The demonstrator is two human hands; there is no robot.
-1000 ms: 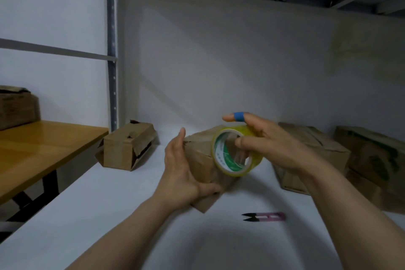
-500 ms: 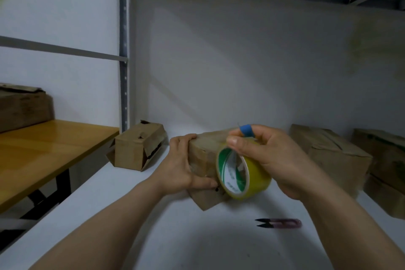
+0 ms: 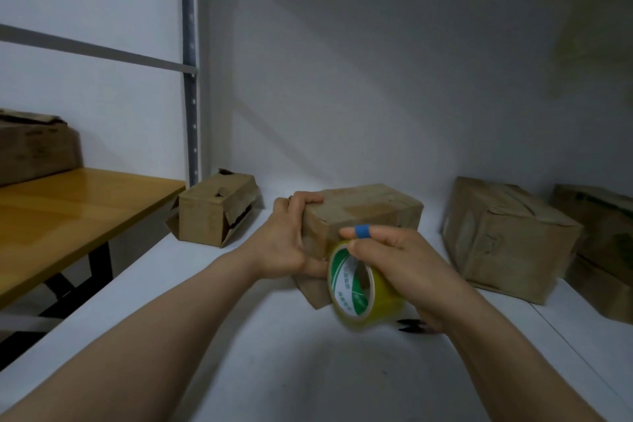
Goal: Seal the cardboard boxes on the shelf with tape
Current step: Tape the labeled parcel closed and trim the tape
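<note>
Six cardboard boxes [image 3: 363,212] (two stacked far right), one tape roll [image 3: 387,305], one scissors [image 3: 409,325]

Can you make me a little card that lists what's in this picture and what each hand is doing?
place: white shelf beside a wooden table
left hand: grips the held box by its left end
right hand: holds the tape roll at the box's near side
finger: blue band on the right hand
other boxes: torn box at left, big box at right, more past it
on shelf: snips, mostly hidden behind the right hand
</note>
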